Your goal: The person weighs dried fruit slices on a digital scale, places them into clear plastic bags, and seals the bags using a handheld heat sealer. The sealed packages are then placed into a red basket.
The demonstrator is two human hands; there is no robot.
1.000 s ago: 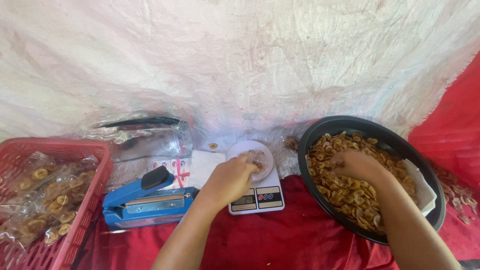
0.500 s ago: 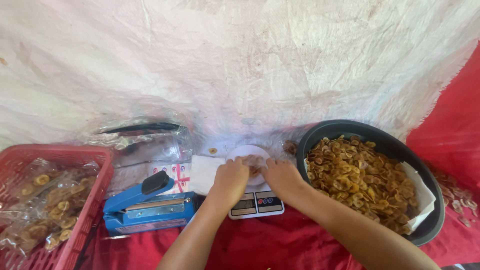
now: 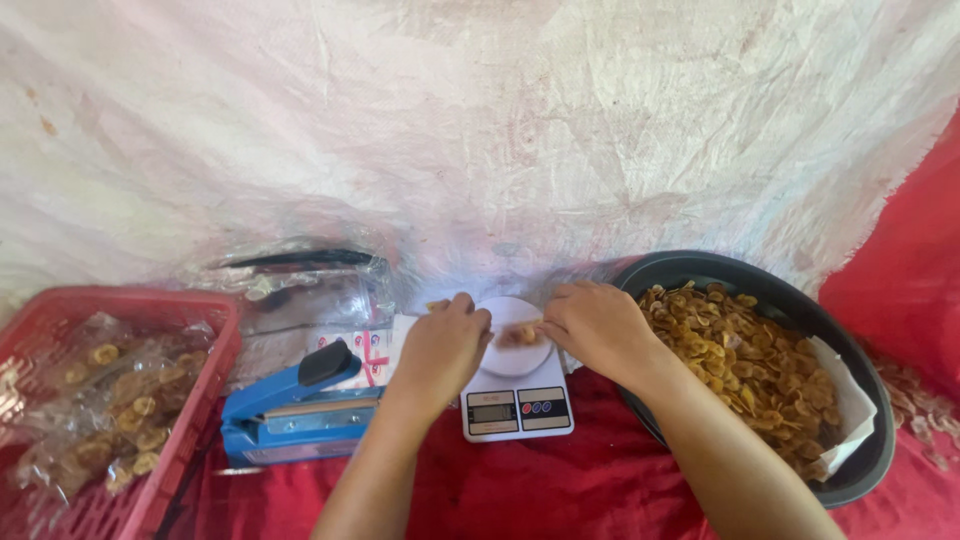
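Head view: I see the right hand [image 3: 598, 328] has left the dark bowl of chips [image 3: 745, 352] and now meets the left hand [image 3: 445, 345] over the white scale [image 3: 517, 395], both sets of fingers pinching a clear bag [image 3: 520, 335] between their tips, so filling continues.

Crate [image 3: 150, 400] & bowl [image 3: 860, 470] cut by frame edges; scale pan [image 3: 520, 345] contents blurred (hands cover it).

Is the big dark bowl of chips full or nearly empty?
Fairly full. The dark bowl holds a heaped layer of yellow-brown chips covering most of its inside, with white paper lining showing only at its right edge.
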